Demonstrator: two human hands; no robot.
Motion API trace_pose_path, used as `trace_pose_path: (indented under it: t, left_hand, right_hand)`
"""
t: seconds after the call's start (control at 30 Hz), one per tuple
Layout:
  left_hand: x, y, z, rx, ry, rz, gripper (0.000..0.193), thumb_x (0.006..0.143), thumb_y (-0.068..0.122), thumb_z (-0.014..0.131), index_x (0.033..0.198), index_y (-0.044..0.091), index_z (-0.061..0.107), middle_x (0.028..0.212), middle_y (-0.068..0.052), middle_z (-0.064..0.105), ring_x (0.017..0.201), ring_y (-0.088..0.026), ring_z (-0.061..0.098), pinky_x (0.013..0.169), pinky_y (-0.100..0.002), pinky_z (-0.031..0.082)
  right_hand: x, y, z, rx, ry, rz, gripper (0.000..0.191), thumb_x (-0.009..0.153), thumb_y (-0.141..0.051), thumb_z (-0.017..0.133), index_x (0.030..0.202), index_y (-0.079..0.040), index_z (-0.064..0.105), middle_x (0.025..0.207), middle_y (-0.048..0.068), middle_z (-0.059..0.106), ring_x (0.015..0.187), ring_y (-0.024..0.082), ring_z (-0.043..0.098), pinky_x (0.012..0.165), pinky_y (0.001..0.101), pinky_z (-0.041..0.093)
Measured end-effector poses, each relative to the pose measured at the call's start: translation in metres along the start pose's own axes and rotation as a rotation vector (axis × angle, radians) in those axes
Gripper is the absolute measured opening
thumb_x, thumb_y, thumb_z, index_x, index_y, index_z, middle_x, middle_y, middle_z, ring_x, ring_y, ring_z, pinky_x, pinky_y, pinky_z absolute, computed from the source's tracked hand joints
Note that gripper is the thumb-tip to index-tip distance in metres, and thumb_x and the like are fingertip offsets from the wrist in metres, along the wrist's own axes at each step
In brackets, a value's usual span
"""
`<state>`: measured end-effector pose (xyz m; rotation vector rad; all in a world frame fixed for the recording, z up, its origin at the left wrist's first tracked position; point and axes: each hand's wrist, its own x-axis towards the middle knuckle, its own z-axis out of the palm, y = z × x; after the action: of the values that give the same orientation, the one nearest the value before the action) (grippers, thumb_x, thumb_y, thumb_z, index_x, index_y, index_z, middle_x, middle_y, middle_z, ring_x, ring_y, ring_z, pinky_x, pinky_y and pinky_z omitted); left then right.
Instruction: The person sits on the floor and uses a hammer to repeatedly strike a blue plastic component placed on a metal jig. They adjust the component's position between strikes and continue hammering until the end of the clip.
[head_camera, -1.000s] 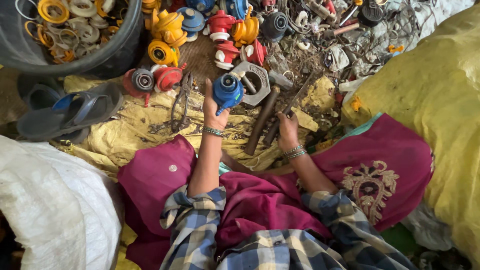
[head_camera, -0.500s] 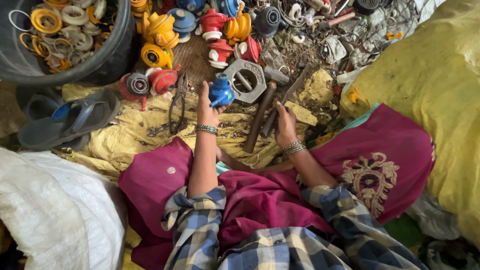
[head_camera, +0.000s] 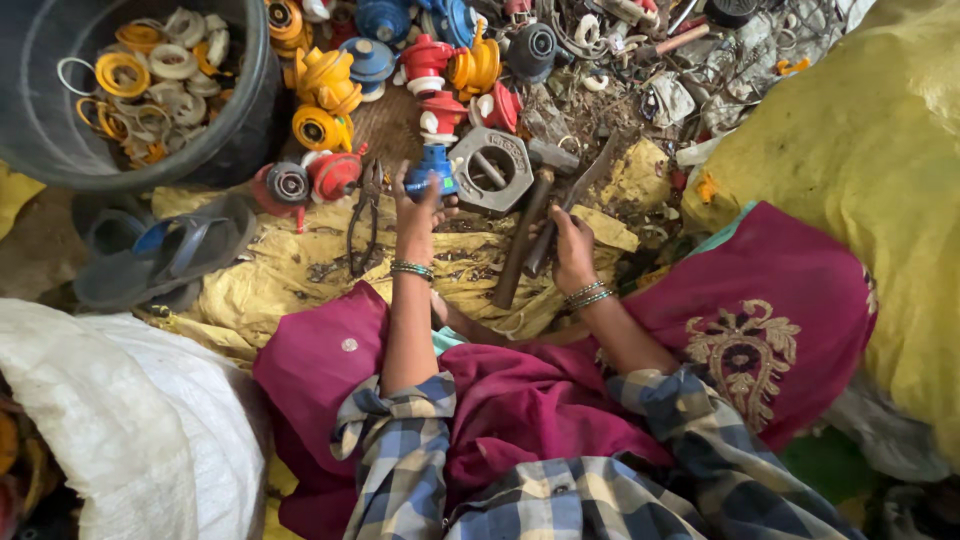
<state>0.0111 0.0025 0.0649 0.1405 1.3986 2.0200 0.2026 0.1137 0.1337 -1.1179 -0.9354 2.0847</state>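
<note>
Fingers of left hand (head_camera: 418, 203) clasp blue part (head_camera: 432, 170); right hand (head_camera: 572, 245) grips hammer (head_camera: 525, 232).

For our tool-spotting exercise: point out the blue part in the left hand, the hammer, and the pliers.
blue part (head_camera: 432, 183), head view, on its blue body above the fingers.
hammer (head_camera: 522, 240), head view, middle of its handle.
pliers (head_camera: 362, 225), head view, on the handles.
</note>
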Motion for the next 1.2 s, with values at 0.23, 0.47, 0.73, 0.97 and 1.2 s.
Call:
trace_pose_path:
  t: [0.23, 0.47, 0.73, 0.97, 1.2]
  left_hand:
    - [0.009, -0.013, -0.004, 0.169, 0.137, 0.16, 0.065, 0.09, 0.033, 0.079, 0.142, 0.008, 0.049, 0.121, -0.008, 0.065, 0.099, -0.016, 0.069, 0.073, -0.033, 0.063]
    - [0.007, -0.008, -0.002, -0.089, 0.181, 0.07, 0.055, 0.093, 0.038, 0.076, 0.132, 0.004, 0.059, 0.126, -0.013, 0.065, 0.11, -0.023, 0.07, 0.083, -0.04, 0.063]
    - [-0.004, -0.006, 0.006, -0.114, 0.14, 0.029, 0.071, 0.087, 0.039, 0.079, 0.146, 0.009, 0.053, 0.138, -0.008, 0.061, 0.123, -0.022, 0.063, 0.098, -0.039, 0.058]
    - [0.001, -0.019, -0.004, -0.097, 0.009, 0.163, 0.072, 0.086, 0.015, 0.087, 0.15, 0.006, 0.054, 0.139, -0.006, 0.062, 0.124, -0.019, 0.061, 0.104, -0.035, 0.053]
    - [-0.001, -0.031, -0.005, -0.17, 0.123, -0.007, 0.079, 0.085, 0.01, 0.08, 0.156, 0.014, 0.045, 0.131, -0.003, 0.064, 0.112, -0.015, 0.062, 0.09, -0.032, 0.054]
  right_hand:
    - [-0.009, 0.002, 0.007, -0.236, 0.006, -0.028, 0.025, 0.091, -0.013, 0.076, 0.109, 0.001, 0.064, 0.092, 0.007, 0.072, 0.074, 0.015, 0.069, 0.065, 0.032, 0.059]
    - [-0.013, 0.001, 0.01, -0.123, 0.062, 0.068, 0.018, 0.096, -0.016, 0.061, 0.109, -0.003, 0.057, 0.082, 0.008, 0.067, 0.066, 0.019, 0.067, 0.058, 0.0343, 0.057]
    - [-0.011, 0.006, 0.008, -0.25, 0.262, -0.043, 0.016, 0.099, -0.014, 0.062, 0.105, -0.004, 0.051, 0.075, 0.002, 0.054, 0.057, 0.014, 0.051, 0.05, 0.032, 0.043]
    - [-0.028, 0.01, 0.013, -0.46, 0.161, -0.116, 0.016, 0.102, -0.019, 0.054, 0.113, -0.008, 0.052, 0.08, 0.003, 0.062, 0.057, 0.012, 0.058, 0.049, 0.0316, 0.051]
    - [-0.031, 0.025, 0.013, -1.051, -0.144, -0.531, 0.032, 0.108, -0.022, 0.051, 0.131, 0.001, 0.049, 0.076, 0.019, 0.065, 0.064, 0.032, 0.066, 0.057, 0.0472, 0.052]
